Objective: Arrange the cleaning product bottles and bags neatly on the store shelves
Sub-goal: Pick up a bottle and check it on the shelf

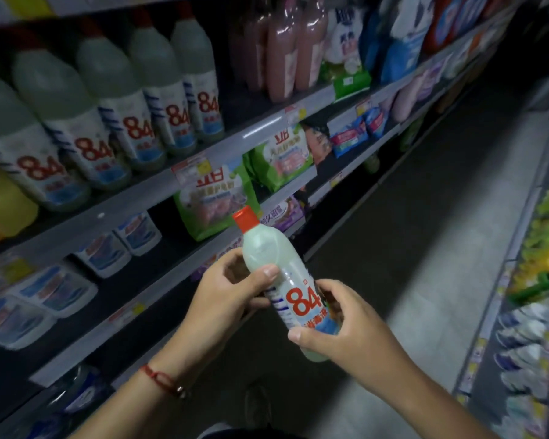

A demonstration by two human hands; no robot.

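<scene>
I hold a pale green "84" disinfectant bottle [281,274] with a red cap in front of me, tilted with its cap up and to the left. My left hand [232,296] grips its upper body, thumb across the front. My right hand [346,324] grips its lower part near the label. A row of matching "84" bottles [133,99] stands on the upper shelf at left. Green and white detergent bags [216,201] sit on the shelf below that row.
Pink bottles [295,49] and blue bags [400,55] stand farther right on the upper shelf [267,128]. White and blue tubs [54,289] fill the lower left shelf. The grey aisle floor [425,248] runs ahead. A second shelf unit [526,312] with packaged goods lines the right.
</scene>
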